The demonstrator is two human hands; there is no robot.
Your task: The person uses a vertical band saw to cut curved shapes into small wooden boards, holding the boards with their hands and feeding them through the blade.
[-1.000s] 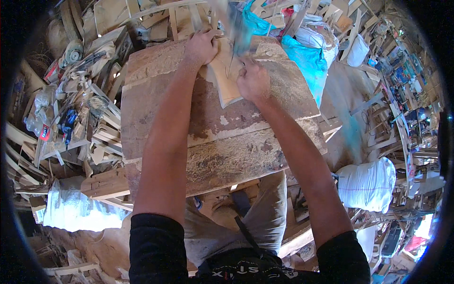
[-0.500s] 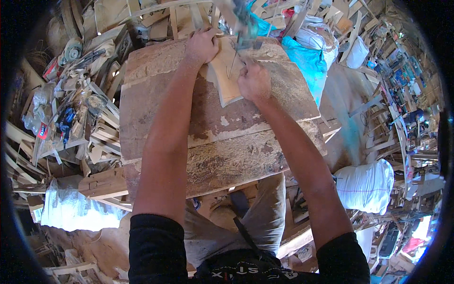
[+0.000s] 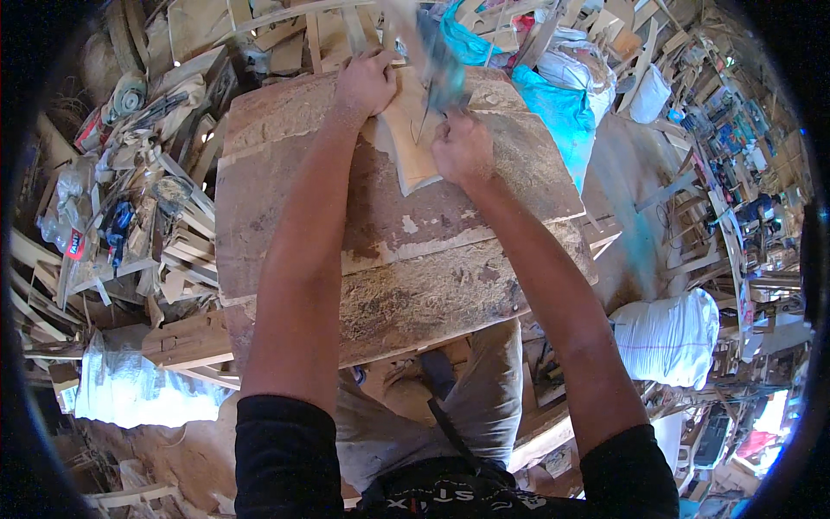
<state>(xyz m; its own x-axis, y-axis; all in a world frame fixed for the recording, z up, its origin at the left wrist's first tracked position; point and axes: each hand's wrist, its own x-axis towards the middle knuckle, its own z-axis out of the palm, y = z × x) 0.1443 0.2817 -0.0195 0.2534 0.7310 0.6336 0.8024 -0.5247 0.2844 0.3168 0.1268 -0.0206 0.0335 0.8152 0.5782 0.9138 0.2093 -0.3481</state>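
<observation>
Sawdust-strewn worktable [image 3: 264, 199] below, and it's left hand [image 3: 367, 82] and right hand [image 3: 462, 147], fingers curled in close, gripping opposite sides of a pale wood piece [image 3: 408, 163] on the worktable's far part! Blurred teal tool [image 3: 443, 78] over the worktable's far edge; a dark line [image 3: 423, 121] stops partway down the wood, cut or drawn I can't tell, so probably midway, near end left.

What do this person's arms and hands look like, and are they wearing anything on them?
The left hand and right hand are bare, without gloves. No watch or bracelet shows on either wrist. The black sleeves are short and plain, leaving the forearms uncovered.
</observation>
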